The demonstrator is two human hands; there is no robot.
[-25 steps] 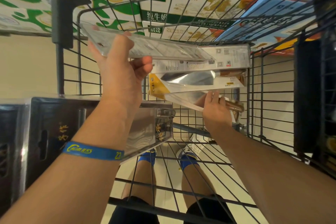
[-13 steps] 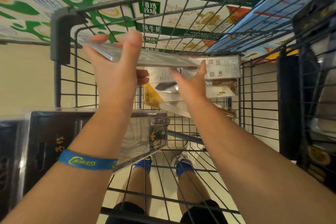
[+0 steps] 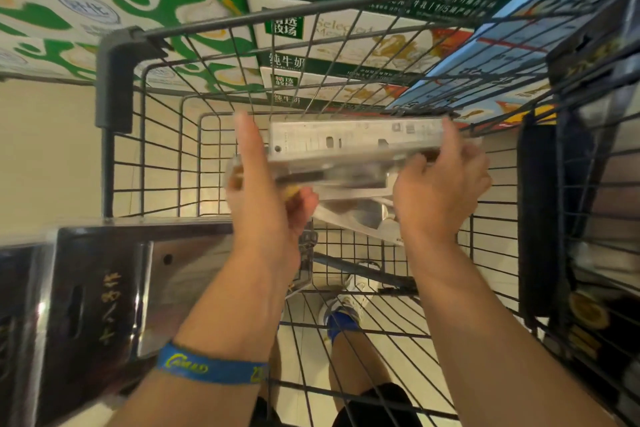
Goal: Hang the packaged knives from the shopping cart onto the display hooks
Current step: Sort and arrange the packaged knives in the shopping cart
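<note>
A stack of clear-packaged knives [image 3: 349, 152] is held level inside the black wire shopping cart [image 3: 221, 149]. My left hand [image 3: 263, 194] grips the stack's left end, thumb up against its side. At the right end my right hand [image 3: 440, 191] holds it, thumb on the top edge and fingers curled beneath. Another packaged knife [image 3: 360, 218] lies tilted in the cart just below the stack. No display hooks are in view.
Dark boxed knife sets [image 3: 86, 302] lean at the left of the cart. Black packages [image 3: 547, 218] fill the cart's right side. Milk cartons [image 3: 311, 10] are stacked beyond the cart's front. My legs and shoes show through the cart floor.
My right hand rose from the lower package to the right end of the package in my left hand. Both hands now hold the packages together, nearer the cart's middle.
</note>
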